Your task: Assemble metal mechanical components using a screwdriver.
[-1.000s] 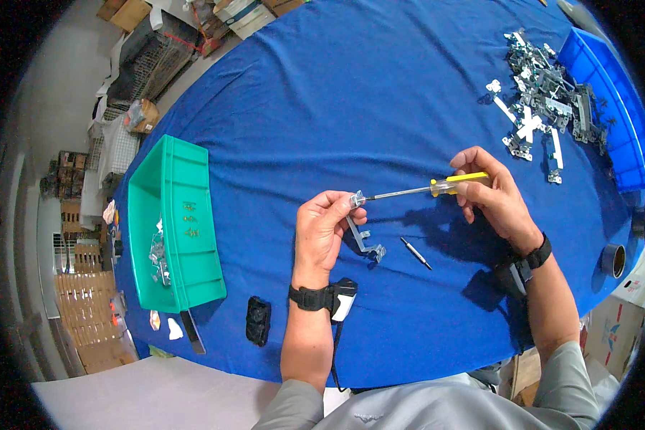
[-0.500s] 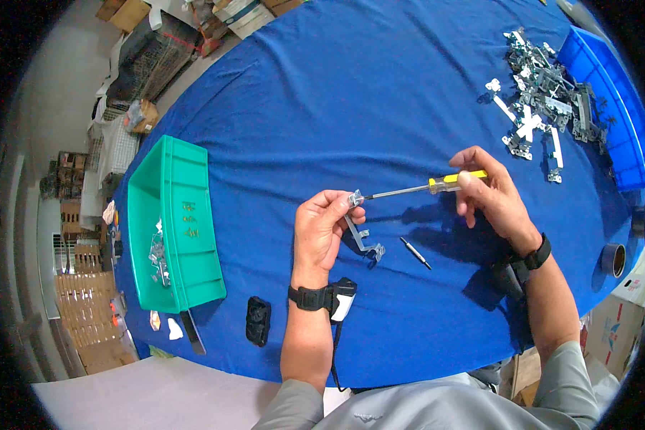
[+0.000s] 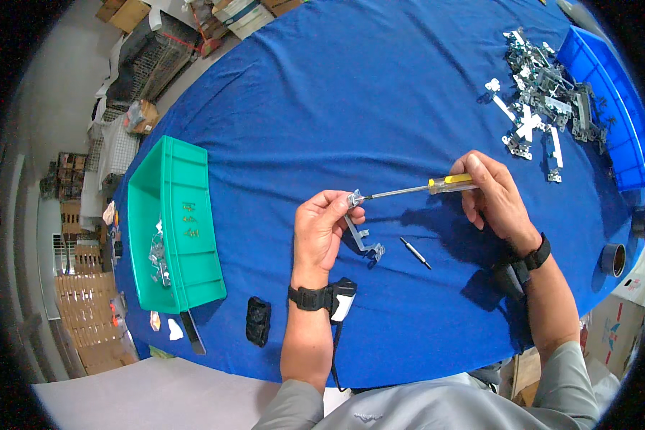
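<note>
Pinched between the thumb and fingers of my left hand (image 3: 324,223) is a thin metal bracket (image 3: 358,235), its lower end hanging toward the table. My right hand (image 3: 493,192) grips the end of a screwdriver (image 3: 446,185) with a clear and yellow handle. The shaft lies almost level, and its tip meets the bracket's upper end at my left fingertips. Whether a screw sits there is too small to tell. Below the screwdriver, a short silver and black double-ended bit (image 3: 416,254) lies on the cloth.
A green bin (image 3: 209,236) with small metal parts stands at left. A heap of metal brackets (image 3: 545,93) lies at far right beside a blue bin (image 3: 602,107). A black pouch-like object (image 3: 258,321) lies near the front edge, and a tape roll (image 3: 613,259) at right, on the blue cloth (image 3: 322,107).
My right hand has turned about the screwdriver handle, its fingers now closed round the end. The bracket and my left hand stay in place.
</note>
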A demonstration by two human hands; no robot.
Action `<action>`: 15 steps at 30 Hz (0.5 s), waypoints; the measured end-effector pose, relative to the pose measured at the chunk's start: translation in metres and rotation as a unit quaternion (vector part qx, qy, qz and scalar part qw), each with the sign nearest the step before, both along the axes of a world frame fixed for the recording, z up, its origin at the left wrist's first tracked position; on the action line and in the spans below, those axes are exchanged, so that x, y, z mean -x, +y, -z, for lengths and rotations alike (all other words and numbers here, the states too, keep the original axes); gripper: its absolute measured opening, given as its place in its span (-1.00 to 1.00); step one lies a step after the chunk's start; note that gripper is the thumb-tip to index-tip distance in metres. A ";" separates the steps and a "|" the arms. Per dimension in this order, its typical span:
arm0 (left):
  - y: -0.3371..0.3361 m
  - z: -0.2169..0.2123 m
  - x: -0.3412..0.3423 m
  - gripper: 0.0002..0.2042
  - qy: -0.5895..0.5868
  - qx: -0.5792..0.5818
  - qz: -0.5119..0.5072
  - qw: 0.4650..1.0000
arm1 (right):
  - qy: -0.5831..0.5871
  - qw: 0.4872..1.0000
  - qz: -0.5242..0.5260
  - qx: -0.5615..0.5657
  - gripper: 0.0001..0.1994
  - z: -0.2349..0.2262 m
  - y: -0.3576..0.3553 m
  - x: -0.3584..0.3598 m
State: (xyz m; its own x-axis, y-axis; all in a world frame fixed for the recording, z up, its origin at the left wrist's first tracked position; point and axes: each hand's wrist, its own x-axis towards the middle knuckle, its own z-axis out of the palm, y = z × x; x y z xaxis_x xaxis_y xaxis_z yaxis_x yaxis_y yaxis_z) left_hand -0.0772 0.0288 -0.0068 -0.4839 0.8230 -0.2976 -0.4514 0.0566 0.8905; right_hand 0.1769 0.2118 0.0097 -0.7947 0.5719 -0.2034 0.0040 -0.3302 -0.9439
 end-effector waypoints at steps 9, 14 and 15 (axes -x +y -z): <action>0.001 0.000 0.000 -0.86 -0.001 -0.006 0.005 1.000 | -0.012 0.998 0.058 -0.015 -0.72 -0.008 -0.010 0.009; 0.000 0.001 0.001 -0.86 -0.004 -0.004 0.000 1.000 | -0.033 0.999 0.009 -0.008 -0.71 -0.006 -0.005 0.004; 0.001 0.000 0.000 -0.86 -0.004 -0.004 0.002 1.000 | -0.027 0.999 0.030 -0.008 -0.71 -0.008 -0.007 0.006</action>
State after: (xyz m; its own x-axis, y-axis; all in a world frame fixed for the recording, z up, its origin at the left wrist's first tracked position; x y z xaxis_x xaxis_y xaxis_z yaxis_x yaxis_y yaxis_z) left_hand -0.0772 0.0296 -0.0073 -0.4788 0.8268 -0.2951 -0.4589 0.0508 0.8870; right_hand 0.1706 0.2045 0.0173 -0.7466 0.6219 -0.2365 0.0365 -0.3166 -0.9479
